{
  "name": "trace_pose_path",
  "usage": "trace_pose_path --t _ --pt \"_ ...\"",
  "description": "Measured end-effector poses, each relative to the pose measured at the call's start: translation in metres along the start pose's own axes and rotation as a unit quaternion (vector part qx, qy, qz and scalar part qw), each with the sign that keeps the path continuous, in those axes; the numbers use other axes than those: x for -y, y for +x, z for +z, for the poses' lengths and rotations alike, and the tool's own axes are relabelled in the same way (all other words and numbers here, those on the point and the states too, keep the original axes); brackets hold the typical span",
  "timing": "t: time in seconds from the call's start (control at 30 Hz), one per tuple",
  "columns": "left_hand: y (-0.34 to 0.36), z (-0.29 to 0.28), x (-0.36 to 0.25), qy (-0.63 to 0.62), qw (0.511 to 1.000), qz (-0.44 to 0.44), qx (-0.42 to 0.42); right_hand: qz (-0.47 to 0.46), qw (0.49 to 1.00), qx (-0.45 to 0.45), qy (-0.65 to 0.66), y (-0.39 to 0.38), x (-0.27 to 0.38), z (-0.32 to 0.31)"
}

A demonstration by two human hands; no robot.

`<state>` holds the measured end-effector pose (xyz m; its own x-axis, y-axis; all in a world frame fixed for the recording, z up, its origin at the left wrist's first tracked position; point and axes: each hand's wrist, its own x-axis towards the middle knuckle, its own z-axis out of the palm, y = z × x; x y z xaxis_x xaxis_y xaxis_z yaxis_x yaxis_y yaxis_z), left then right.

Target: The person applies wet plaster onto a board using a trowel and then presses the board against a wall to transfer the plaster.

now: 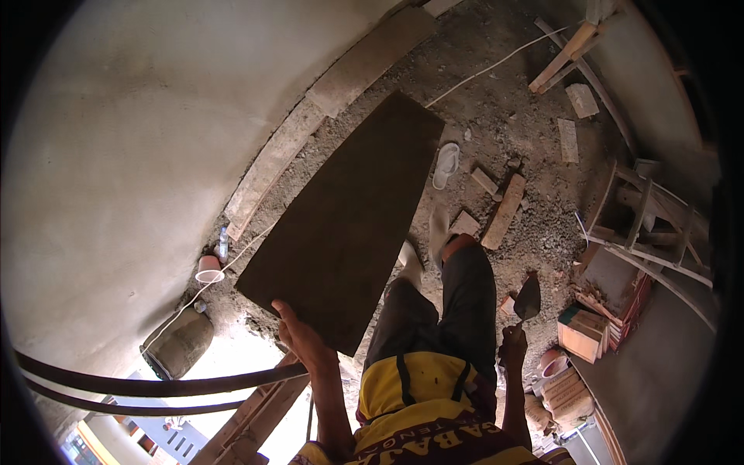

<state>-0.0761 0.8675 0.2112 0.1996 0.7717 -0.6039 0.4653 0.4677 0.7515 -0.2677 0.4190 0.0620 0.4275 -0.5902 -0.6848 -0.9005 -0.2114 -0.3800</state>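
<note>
My left hand [304, 339] grips a large dark flat board [345, 221] at its near end, thumb on the upper face. The fingers beneath it are hidden. Long and tilted, the board reaches out ahead of me and covers much of the floor at the centre. On the right, my right hand [512, 346] is closed round the handle of a pointed trowel [528, 297], held low beside my leg with the blade away from me. Whether anything sits on the blade is too dark to tell.
Pale planks [275, 167] line the foot of the plastered wall [139, 116]. Rubble, a brick-like block [504, 211] and a pale shoe [446, 165] lie ahead. A wooden frame [647, 217] and stacked tile boxes [583, 333] stand right. A bucket [209, 270] and a thin cord [496, 66] are visible.
</note>
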Motion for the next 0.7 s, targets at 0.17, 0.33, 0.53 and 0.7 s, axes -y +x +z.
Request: trace_pose_path --t 0.17,0.33,0.53,0.7 --pt "0.045 0.075 -0.036 -0.009 1.000 0.006 -0.013 -0.004 0.988 0.104 0.117 0.069 0.172 0.046" --pt "0.092 0.197 -0.051 -0.095 0.994 0.022 0.052 -0.068 0.956 0.219 0.182 0.202 0.339 0.140" --pt "0.103 0.307 -0.077 -0.089 0.996 -0.010 0.014 -0.062 0.937 0.315 0.135 0.200 0.473 0.191" --pt "0.111 0.356 -0.103 -0.084 0.995 -0.040 0.033 -0.065 0.930 0.328 0.154 0.189 0.513 0.189"
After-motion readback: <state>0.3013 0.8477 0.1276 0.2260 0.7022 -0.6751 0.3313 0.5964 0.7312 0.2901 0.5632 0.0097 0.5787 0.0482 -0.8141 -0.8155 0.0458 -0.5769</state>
